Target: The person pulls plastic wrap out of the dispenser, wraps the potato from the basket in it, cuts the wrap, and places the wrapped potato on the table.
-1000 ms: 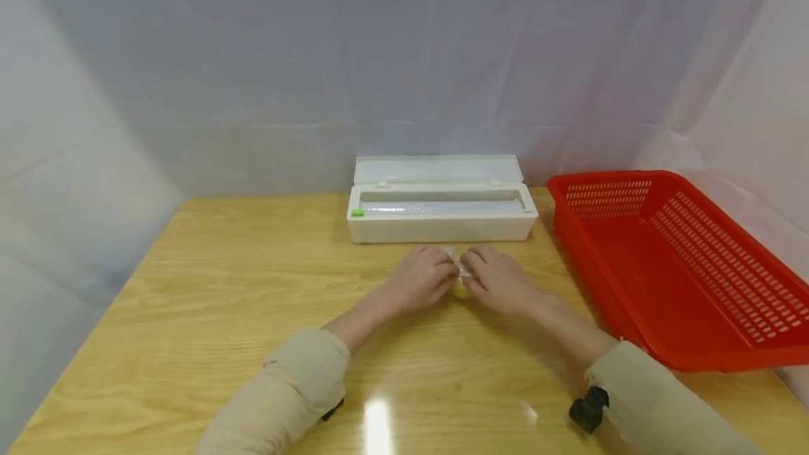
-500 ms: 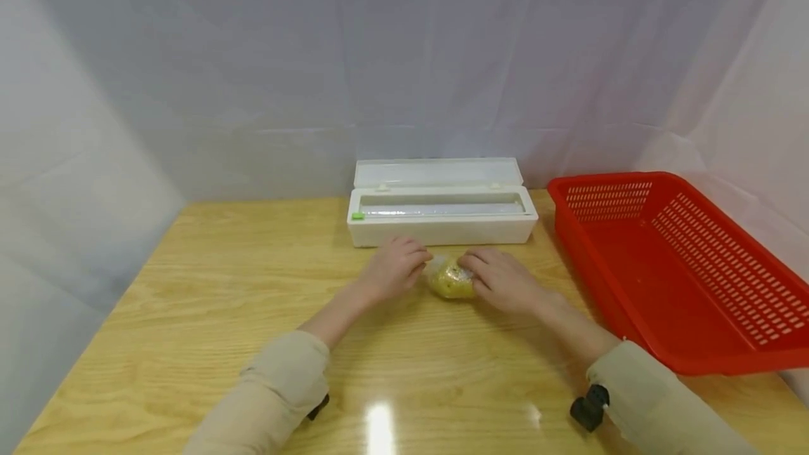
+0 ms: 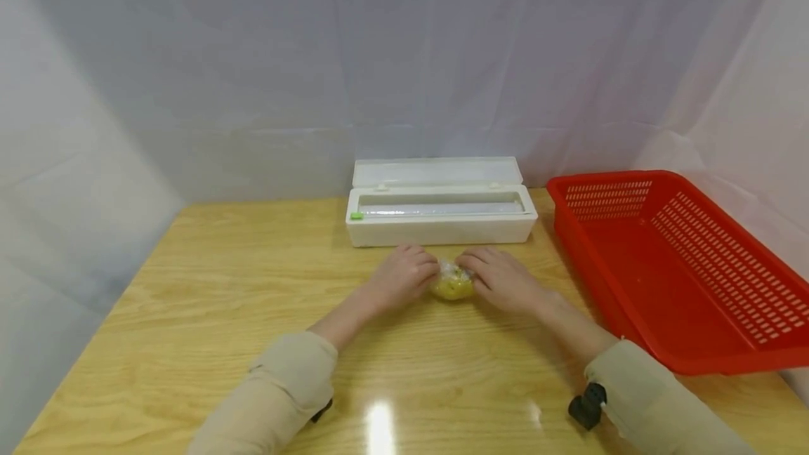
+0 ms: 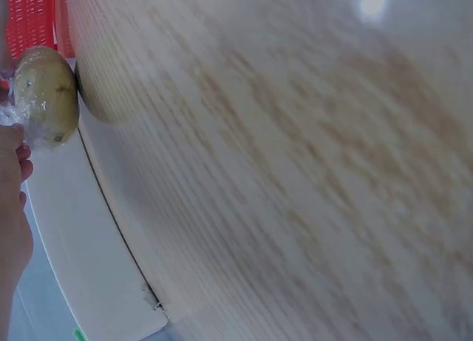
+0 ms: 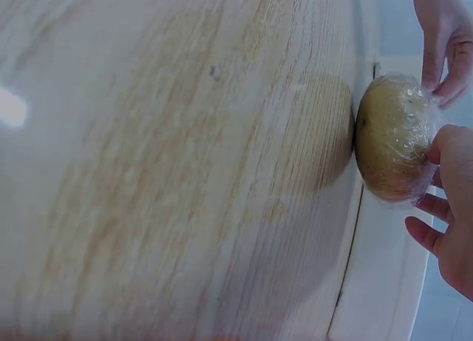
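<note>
A potato [image 3: 454,289] wrapped in clear plastic wrap [image 5: 415,108] sits on the table in front of the white box, between both hands. My left hand [image 3: 404,276] is at its left end, pinching the film between thumb and fingers; in the left wrist view the crumpled wrap [image 4: 15,117] bunches at those fingertips. At the potato's other end, my right hand [image 3: 501,281] pinches the wrap with thumb and index finger, while its other fingers spread apart in the right wrist view. The potato's skin [image 4: 55,97] shows through the film.
Behind the hands stands a white plastic-wrap dispenser box [image 3: 442,232], lid [image 3: 436,172] raised, with a roll of film [image 3: 442,208] inside and a green slider [image 3: 357,215] at its left. A red basket [image 3: 622,293] stands at the right. Pale sheeting [image 3: 265,76] surrounds the wooden table [image 3: 208,286].
My left hand drew away to the left from the right hand, uncovering the wrapped potato, then came back right to its end. The right hand has stayed nearly in place.
</note>
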